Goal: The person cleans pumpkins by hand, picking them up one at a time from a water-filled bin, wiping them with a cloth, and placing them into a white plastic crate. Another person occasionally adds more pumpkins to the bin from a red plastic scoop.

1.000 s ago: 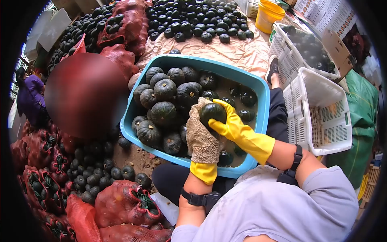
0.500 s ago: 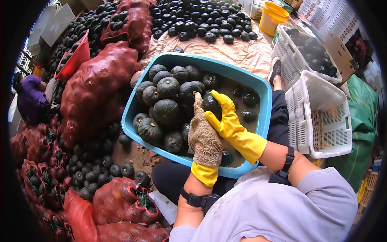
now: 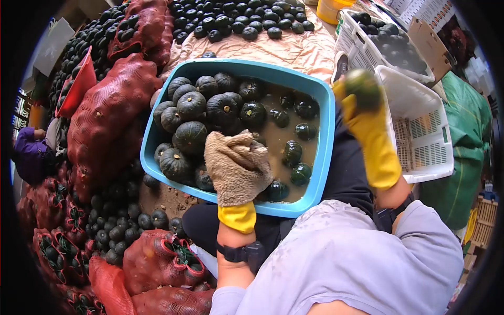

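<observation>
My right hand [image 3: 362, 115], in a yellow rubber glove and blurred by motion, grips a dark green pumpkin [image 3: 363, 89] between the tub and the white crates. My left hand [image 3: 237, 168] is over the near side of the blue tub [image 3: 326, 152], its yellow cuff showing below a brown cloth [image 3: 231, 163] that covers the fingers. Dark pumpkins [image 3: 190, 137] are piled in the tub's left half. Several wet ones [image 3: 292, 153] sit in murky water on the right.
An empty-looking white crate [image 3: 415, 126] stands at right, beside a filled crate [image 3: 367, 52]. Red mesh sacks [image 3: 107, 115] lie at left. More pumpkins [image 3: 249, 33] rest on a pale cloth [image 3: 304, 55]. A person in purple [image 3: 32, 152] is at far left.
My right hand has moved right, out of the tub, with a pumpkin in it. The cloth-covered left hand is now apart from it. The view has shifted slightly.
</observation>
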Demonstrator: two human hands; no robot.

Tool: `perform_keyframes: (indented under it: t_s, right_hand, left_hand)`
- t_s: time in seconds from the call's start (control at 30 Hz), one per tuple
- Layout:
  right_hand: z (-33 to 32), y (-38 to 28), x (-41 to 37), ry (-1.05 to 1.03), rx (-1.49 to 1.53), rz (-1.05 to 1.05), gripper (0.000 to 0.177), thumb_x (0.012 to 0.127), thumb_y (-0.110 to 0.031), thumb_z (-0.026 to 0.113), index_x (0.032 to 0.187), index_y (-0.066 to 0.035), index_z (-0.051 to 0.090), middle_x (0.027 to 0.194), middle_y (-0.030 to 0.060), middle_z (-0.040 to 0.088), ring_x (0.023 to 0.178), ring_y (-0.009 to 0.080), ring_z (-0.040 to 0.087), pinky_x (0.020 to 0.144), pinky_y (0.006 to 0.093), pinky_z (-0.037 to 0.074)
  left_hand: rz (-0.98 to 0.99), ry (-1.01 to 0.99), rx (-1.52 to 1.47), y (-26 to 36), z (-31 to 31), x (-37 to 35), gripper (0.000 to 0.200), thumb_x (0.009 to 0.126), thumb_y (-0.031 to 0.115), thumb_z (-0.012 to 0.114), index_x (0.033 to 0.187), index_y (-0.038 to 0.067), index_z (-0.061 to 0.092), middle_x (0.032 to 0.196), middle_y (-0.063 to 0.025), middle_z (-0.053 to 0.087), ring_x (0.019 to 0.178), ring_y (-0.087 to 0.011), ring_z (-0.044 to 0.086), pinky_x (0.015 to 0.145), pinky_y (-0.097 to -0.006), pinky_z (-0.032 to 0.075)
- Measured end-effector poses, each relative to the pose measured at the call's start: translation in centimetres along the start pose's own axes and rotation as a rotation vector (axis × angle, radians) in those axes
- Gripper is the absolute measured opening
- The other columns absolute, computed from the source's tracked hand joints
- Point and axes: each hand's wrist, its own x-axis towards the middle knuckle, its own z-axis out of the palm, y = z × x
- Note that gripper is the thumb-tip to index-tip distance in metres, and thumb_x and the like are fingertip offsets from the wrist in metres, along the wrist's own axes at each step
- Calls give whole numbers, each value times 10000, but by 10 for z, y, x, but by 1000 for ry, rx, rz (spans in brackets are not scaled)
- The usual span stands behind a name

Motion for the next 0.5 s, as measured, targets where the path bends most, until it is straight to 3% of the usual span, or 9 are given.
perform_keyframes:
  t_s: [0.03, 0.1, 0.17, 0.27, 0.3, 0.33, 0.4, 0.43, 0.5]
  right_hand:
    - [2, -35, -2, -22, 195, -169, 850, 998, -659, 586, 1494, 29, 540, 1456, 311, 605, 1301, 443, 643, 927, 469, 655]
    - [-13, -77, -6, -43, 143, -577, 780, 1036, -598, 569, 1553, -18, 502, 1578, 265, 524, 1396, 440, 581, 958, 504, 634]
    - [-29, -72, 7, -11, -140, -594, 613, 1085, -481, 566, 1508, -37, 547, 1503, 214, 589, 1314, 357, 625, 992, 446, 603]
    - [-41, 40, 25, -73, -1259, 112, 423, 1086, -280, 655, 1445, -56, 626, 1303, 120, 711, 1196, 217, 686, 1030, 365, 539]
    - [-10, 70, 8, -286, -1989, 113, 504, 1022, -295, 710, 1452, -48, 623, 1375, 166, 686, 1265, 282, 667, 1083, 397, 517]
    - [-70, 95, 34, -650, -2284, 204, 673, 907, -358, 799, 1479, -57, 610, 1460, 180, 648, 1347, 341, 625, 1134, 408, 486]
    - [-88, 153, 36, -764, -2697, 663, 834, 808, -462, 857, 1539, -157, 596, 1552, 156, 586, 1411, 342, 576, 1123, 473, 507]
    - [-129, 182, 28, -871, -2960, 636, 852, 757, -482, 883, 1509, -169, 631, 1539, 125, 606, 1388, 350, 596, 1058, 514, 542]
    - [-107, 213, 35, -1671, -3012, 1385, 809, 641, -474, 947, 1370, -178, 754, 1453, 83, 676, 1300, 360, 657, 878, 608, 602]
  left_hand:
    - [18, 30, -31, 1, -1, -3, 561, 722, 109, 858, 1185, -13, 566, 947, -77, 716, 909, -195, 706, 838, -308, 555]
    - [56, 85, -72, 7, -1, -6, 552, 743, 87, 845, 1204, -26, 563, 928, -78, 713, 878, -161, 708, 807, -270, 558]
    - [91, 124, -96, 13, 0, -10, 543, 765, 65, 833, 1223, -39, 560, 908, -78, 710, 846, -128, 710, 776, -232, 561]
    - [105, 147, -101, 20, -1, -12, 506, 775, 74, 823, 1201, -29, 570, 917, -89, 699, 852, -159, 699, 776, -261, 558]
    - [110, 150, -102, 21, -1, -13, 494, 778, 77, 819, 1194, -26, 573, 920, -93, 695, 853, -170, 695, 776, -271, 557]
    - [107, 156, -105, 23, -1, -15, 482, 781, 80, 816, 1186, -23, 576, 923, -97, 692, 855, -180, 691, 776, -281, 556]
    - [102, 170, -108, 25, -1, -20, 457, 787, 86, 809, 1171, -17, 583, 929, -104, 685, 859, -201, 684, 776, -300, 554]
    - [91, 182, -116, 25, 1, -23, 445, 790, 89, 806, 1164, -14, 586, 932, -108, 681, 861, -212, 680, 776, -310, 553]
    - [68, 203, -127, 24, 6, -27, 421, 797, 94, 799, 1149, -7, 592, 938, -115, 674, 865, -232, 672, 776, -330, 552]
